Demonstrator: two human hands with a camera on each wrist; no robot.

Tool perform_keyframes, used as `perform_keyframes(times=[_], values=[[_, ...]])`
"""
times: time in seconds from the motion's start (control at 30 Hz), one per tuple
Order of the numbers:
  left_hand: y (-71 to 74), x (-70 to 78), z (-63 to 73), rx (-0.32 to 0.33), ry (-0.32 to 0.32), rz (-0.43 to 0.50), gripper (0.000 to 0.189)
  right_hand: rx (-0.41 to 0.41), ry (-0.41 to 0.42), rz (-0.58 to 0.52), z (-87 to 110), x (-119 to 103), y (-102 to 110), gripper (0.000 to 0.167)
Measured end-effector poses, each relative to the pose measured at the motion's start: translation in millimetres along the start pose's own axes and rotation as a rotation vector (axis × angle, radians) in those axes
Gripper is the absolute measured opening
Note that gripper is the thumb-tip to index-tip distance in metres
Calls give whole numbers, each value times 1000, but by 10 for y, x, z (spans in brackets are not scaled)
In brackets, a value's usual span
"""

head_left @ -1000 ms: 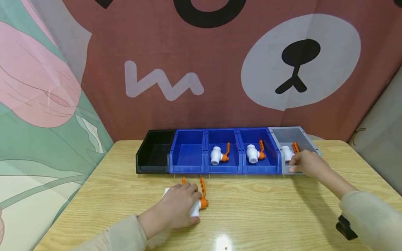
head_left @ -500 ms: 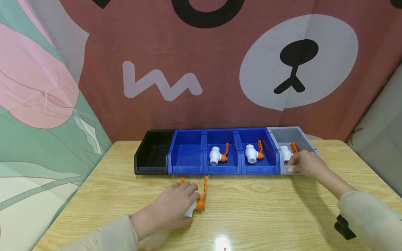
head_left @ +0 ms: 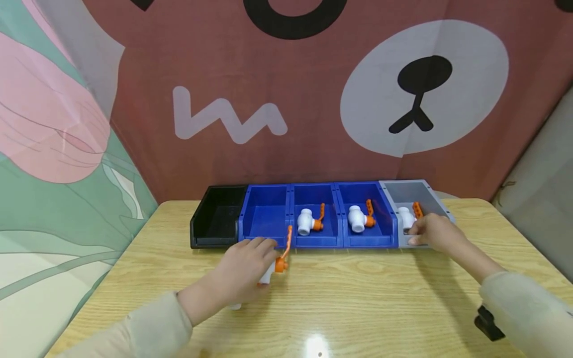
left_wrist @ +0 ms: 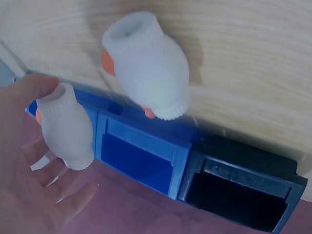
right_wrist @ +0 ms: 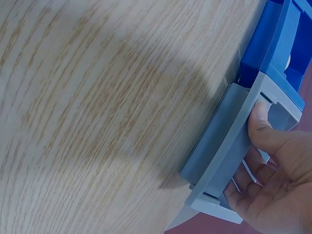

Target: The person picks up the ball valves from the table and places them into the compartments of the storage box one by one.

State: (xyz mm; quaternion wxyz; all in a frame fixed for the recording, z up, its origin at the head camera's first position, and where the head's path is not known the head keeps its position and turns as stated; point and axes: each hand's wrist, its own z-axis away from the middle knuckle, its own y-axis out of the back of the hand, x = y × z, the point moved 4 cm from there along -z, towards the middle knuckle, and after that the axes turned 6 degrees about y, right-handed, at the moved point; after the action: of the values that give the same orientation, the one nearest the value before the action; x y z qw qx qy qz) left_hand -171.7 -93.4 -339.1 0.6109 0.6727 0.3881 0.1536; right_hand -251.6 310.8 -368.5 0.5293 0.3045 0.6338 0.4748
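My left hand grips a white ball valve with an orange lever, raised in front of the second bin from the left, a blue one. In the left wrist view the thumb lies at its open end. A second white ball valve is on the table beneath, mostly hidden by the hand in the head view. At the far right, my right hand holds the front edge of the grey bin, fingers reaching inside. Behind those fingers sits another ball valve, partly covered.
Between the hands, two blue bins each hold a white ball valve with an orange lever. A black bin ends the row at left. The row stands on a wooden table before a printed cloth backdrop.
My left hand has lifted the ball valve off the table and carried it forward toward the blue bin, leaving the second valve behind. My right hand has stayed at the grey bin.
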Motion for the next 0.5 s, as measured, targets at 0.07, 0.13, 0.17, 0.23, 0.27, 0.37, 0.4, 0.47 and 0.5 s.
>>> perform_keyframes(times=[0.07,0.13,0.17,0.23,0.27,0.37,0.4,0.47,0.5], values=[[17,-34,-32,12,15,1,57,-1,-4,0,-4,3,-3,17],[23,-73,-69,11,31,9,57,-3,-9,0,-7,6,-5,18],[20,-95,-87,6,40,14,58,-3,-11,1,-7,7,-6,18],[18,-137,-118,-8,55,29,59,-5,-13,0,-7,6,-8,18],[17,-159,-132,-12,64,35,59,-5,-12,0,-7,5,-8,17],[7,-221,-176,-28,89,52,59,-2,-7,3,-4,-3,-6,16],[1,-241,-190,-32,94,57,60,-2,-6,1,-3,-5,-6,16],[-6,-282,-217,-37,108,61,60,1,-4,4,-2,-9,-4,16],[-12,-304,-232,-38,117,65,60,1,-4,5,-1,-11,-3,16]])
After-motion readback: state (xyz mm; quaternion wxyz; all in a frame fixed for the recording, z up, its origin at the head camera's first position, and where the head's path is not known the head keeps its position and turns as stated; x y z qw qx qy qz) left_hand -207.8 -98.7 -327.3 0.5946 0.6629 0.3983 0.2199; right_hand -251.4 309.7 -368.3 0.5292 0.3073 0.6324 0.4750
